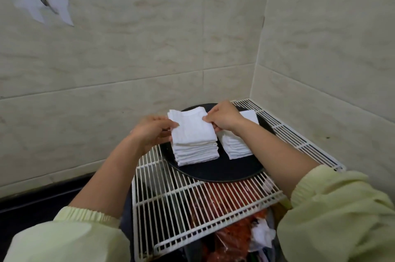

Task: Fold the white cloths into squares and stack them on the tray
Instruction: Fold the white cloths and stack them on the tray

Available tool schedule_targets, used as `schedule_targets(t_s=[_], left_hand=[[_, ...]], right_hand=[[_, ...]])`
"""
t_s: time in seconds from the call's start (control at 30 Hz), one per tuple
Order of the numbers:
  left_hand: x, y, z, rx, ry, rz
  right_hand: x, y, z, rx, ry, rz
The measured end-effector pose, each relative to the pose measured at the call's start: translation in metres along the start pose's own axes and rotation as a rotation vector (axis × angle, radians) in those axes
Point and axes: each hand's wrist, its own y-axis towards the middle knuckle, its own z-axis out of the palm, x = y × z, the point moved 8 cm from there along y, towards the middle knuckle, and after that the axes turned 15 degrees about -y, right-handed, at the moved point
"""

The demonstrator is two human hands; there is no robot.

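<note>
We see a white wire rack [192, 204] in a tiled corner; on its round black tray [215, 171], both hands' fingers [171, 126] pinch the top folded white cloth [192, 130].

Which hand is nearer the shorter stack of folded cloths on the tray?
Right. The right hand hovers directly over the shorter stack, while the left hand is on the far side of the taller stack.

Two stacks of folded white cloths [193, 142] (side by side), one black tray [224, 171], one wire rack [192, 204].
</note>
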Motion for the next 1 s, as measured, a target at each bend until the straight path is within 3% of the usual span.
schedule_targets(t_s=[0.47, 0.6, 0.77, 1.0], left_hand=[[0.013, 0.005, -0.015, -0.124, 0.124, 0.062], [0.007, 0.002, -0.019, -0.198, 0.047, 0.204], [0.038, -0.002, 0.026, 0.011, -0.32, -0.017], [0.057, -0.004, 0.028, -0.068, -0.39, -0.081]], right_hand=[[0.001, -0.01, 0.011, -0.073, -0.27, -0.044], [0.005, -0.026, 0.007, -0.11, -0.029, -0.055], [-0.015, -0.036, 0.041, 0.107, 0.348, 0.124], [-0.036, -0.048, 0.061, 0.105, 0.495, 0.182]])
